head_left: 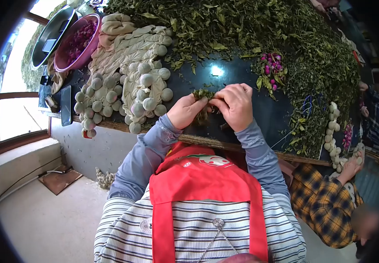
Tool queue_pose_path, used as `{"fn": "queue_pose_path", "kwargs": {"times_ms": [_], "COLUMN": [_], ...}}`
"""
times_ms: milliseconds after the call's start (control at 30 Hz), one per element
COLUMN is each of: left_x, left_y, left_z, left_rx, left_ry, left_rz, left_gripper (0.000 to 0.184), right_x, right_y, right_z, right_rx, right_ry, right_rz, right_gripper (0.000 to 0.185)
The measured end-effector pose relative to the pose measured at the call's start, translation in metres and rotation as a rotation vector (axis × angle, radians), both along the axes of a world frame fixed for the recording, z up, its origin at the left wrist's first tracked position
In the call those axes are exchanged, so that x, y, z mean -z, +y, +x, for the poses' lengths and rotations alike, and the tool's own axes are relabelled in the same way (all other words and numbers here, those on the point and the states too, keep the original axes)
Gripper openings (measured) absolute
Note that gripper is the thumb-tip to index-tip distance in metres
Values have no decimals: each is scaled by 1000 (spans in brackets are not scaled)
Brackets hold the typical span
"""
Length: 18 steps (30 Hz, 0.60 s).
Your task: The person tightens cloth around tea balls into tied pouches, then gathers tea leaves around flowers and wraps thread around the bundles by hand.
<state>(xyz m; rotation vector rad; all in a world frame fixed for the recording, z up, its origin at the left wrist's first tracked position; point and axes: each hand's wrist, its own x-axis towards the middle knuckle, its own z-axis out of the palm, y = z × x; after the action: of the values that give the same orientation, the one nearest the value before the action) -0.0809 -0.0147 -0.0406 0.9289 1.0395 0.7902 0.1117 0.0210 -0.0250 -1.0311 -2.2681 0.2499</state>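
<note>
Near the table's front edge, my left hand [184, 111] is closed in a pinch on a small bunch of green leaves [203, 94]. My right hand [234, 105] meets it from the right, its fingers bent at the bunch's right side; what lies between those fingers is hidden. Some brownish material hangs below the bunch. Left of my hands lies cream cloth [133, 49] tied into many round, grey-white balls [149, 104]. A large heap of green leaves [242, 26] spreads behind my hands.
Purple flowers [272, 70] lie on leaves at the right. A pink basin [76, 44] of purple petals, a metal basin [51, 37] and a phone [66, 105] are at the left. A co-worker in a checked shirt [325, 201] sits at the right, hands on a tied string of balls.
</note>
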Motion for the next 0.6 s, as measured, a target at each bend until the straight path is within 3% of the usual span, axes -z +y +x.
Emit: {"fn": "queue_pose_path", "kwargs": {"times_ms": [167, 300, 333, 467, 500, 600], "left_x": [-3, -32, -31, -15, -17, -28], "left_y": [4, 1, 0, -4, -4, -4], "left_z": [8, 14, 17, 22, 22, 17], "left_rx": [-238, -391, -392, -467, -458, -135], "left_ry": [-25, -561, -556, -386, -387, 128], "left_rz": [64, -172, -168, -17, -20, 170], "left_gripper": [27, 24, 24, 21, 21, 20], "right_x": [-15, -20, -20, -18, -18, -16], "right_y": [0, -26, -25, -21, -20, -4], "right_z": [-10, -36, -36, -31, -30, -22], "right_rx": [55, 102, 101, 55, 64, 155], "right_ry": [151, 38, 43, 390, 389, 192], "right_rz": [42, 180, 183, -53, -53, -245], "right_gripper": [24, 23, 23, 19, 19, 14]}}
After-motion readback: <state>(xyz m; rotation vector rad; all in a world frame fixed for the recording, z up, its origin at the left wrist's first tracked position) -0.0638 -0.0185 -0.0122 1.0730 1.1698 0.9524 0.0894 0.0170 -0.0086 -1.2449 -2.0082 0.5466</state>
